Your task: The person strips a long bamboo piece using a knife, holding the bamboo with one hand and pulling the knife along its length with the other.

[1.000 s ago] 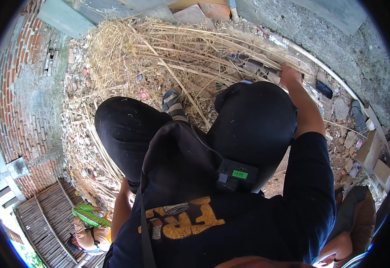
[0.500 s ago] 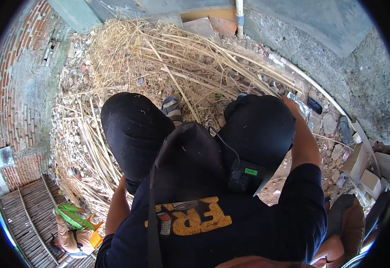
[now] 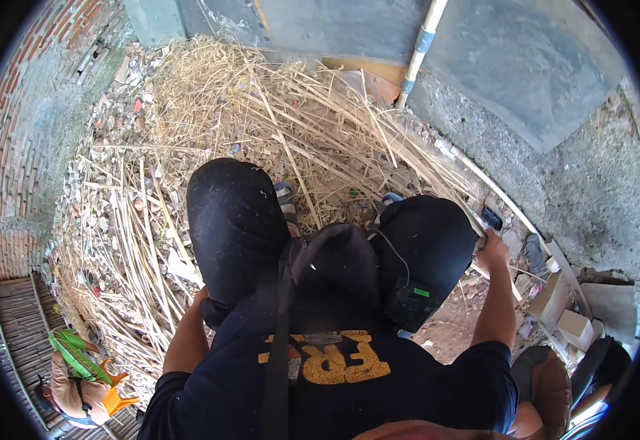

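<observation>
I sit with both knees bent, wearing dark trousers. My right hand (image 3: 492,251) is beside my right knee, its fingers curled around what looks like a pale bamboo strip (image 3: 474,218); the knee hides part of it. Down at the outer side of my left knee is my left hand (image 3: 200,298), with its fingers mostly hidden. A white scrap (image 3: 182,267) lies close to that hand. Long thin bamboo strips (image 3: 140,253) are heaped on the ground to my left. More strips and dry shavings (image 3: 210,88) spread in front of my feet.
A black object (image 3: 491,218) and a grey shoe (image 3: 533,254) lie beyond my right hand. Pale blocks (image 3: 575,328) stand at the right. A striped pole (image 3: 420,51) leans by the grey wall. Another person (image 3: 78,389) is at the lower left; a person's leg (image 3: 543,381) shows at lower right.
My right hand has drawn back toward me from beside the far side of the right knee. A silvery wrapper seen there is no longer visible. The white scrap now shows near my left hand. My view has shifted.
</observation>
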A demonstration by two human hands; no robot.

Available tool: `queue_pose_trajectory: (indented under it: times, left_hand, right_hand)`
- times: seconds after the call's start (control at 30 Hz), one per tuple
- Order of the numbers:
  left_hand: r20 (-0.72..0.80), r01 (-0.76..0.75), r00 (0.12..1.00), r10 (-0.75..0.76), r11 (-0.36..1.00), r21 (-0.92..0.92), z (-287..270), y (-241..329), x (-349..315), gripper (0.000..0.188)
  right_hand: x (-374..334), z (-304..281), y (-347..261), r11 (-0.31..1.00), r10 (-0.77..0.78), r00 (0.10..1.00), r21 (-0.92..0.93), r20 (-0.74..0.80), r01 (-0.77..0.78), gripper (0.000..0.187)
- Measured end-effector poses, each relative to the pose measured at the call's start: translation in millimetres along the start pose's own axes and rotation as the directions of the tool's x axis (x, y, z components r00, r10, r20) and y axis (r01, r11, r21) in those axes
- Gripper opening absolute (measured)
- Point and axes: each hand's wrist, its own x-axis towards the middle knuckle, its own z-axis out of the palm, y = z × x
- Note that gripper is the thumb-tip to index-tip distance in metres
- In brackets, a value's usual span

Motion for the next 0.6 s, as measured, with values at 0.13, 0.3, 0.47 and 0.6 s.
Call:
queue_pose_trajectory:
  times: [0.13, 0.3, 0.47, 0.6]
  left_hand:
    - [0.005, 0.011, 1.000, -0.011, 1.000, -0.014, 4.0, -6.0, 8.4, 0.040]
    - [0.017, 0.011, 1.000, -0.010, 0.999, -0.030, 9.6, -10.3, 19.0, 0.040]
    - [0.011, 0.018, 1.000, -0.017, 0.999, -0.050, 15.7, -15.9, 20.9, 0.039]
    - [-0.002, 0.024, 1.000, -0.024, 0.997, -0.066, 21.0, -22.6, 18.8, 0.038]
  right_hand:
    - [-5.3, -24.3, 0.7, 1.000, -0.025, 0.995, 0.010, -0.098, 0.026, 0.037]
    - [2.0, -64.3, -41.0, 0.997, -0.082, 0.987, -0.022, -0.136, 0.079, 0.034]
    - [41.3, -72.8, -91.4, 0.962, -0.258, 0.943, 0.032, -0.210, 0.270, 0.037]
    - [68.9, -62.5, -135.2, 0.931, -0.360, 0.922, -0.003, -0.143, 0.364, 0.040]
